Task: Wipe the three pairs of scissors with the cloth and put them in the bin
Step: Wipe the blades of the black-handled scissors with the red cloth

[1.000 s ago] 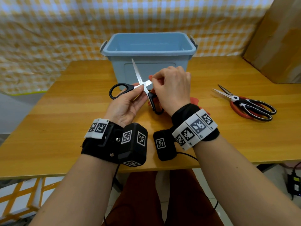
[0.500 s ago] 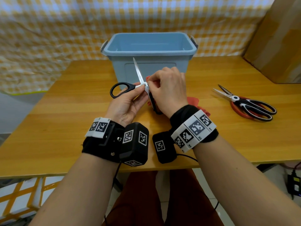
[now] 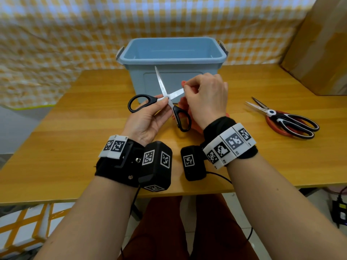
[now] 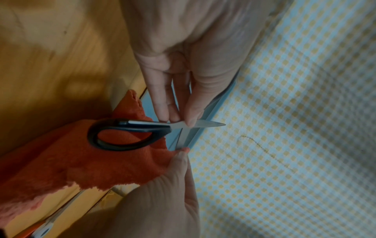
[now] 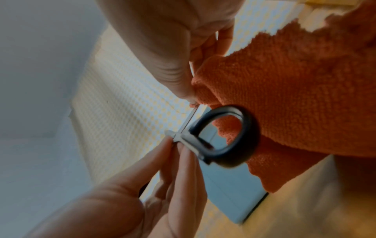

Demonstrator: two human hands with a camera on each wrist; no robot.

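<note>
Above bench (image 3: 78, 139), just before blue bin (image 3: 174, 59): black-handled scissors (image 3: 165, 94) held off surface, blades splayed wide. Left hand (image 3: 148, 119) pinches them near pivot, fingers straight, thumb against metal. Right hand (image 3: 204, 96) curled, pinching orange cloth (image 4: 97, 162) around tip of one blade; cloth hangs behind lower handle loop. Bin upright at far side of bench, interior mostly hidden. Two more scissors (image 3: 285, 119) lie stacked at right on bench, one red-handled beneath black-and-white pair, well apart from hands.
</note>
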